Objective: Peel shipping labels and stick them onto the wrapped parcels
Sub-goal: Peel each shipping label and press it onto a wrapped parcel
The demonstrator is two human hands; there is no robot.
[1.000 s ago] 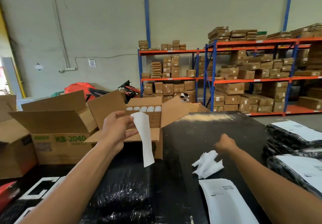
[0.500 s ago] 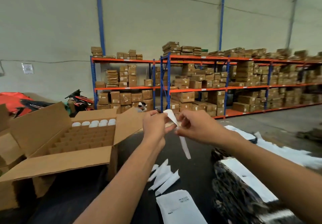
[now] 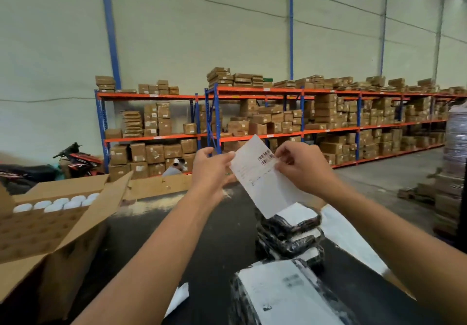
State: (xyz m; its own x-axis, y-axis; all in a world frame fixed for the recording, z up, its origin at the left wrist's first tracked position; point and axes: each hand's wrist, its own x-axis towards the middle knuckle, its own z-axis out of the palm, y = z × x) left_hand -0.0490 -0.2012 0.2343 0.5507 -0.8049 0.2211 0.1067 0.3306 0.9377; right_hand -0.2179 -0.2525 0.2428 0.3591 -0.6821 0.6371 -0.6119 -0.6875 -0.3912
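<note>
A white shipping label [image 3: 262,178] with a barcode near its top is held up at chest height over the black table [image 3: 214,243]. My left hand [image 3: 212,170] pinches its left edge and my right hand [image 3: 300,168] pinches its right edge near the barcode. Below it stands a stack of black-wrapped parcels [image 3: 290,236] with white labels on top. A nearer black parcel [image 3: 280,297] with a white label lies at the bottom of the view.
An open cardboard box [image 3: 50,226] with a divider grid and white caps stands at the left. A scrap of white backing paper [image 3: 179,297] lies on the table. Orange and blue shelves [image 3: 252,132] full of cartons line the back wall. A motorbike [image 3: 75,160] stands at far left.
The label hung from my left hand alone a second ago; my right hand came up and took its other edge. The label now faces me flat, and my view has swung right.
</note>
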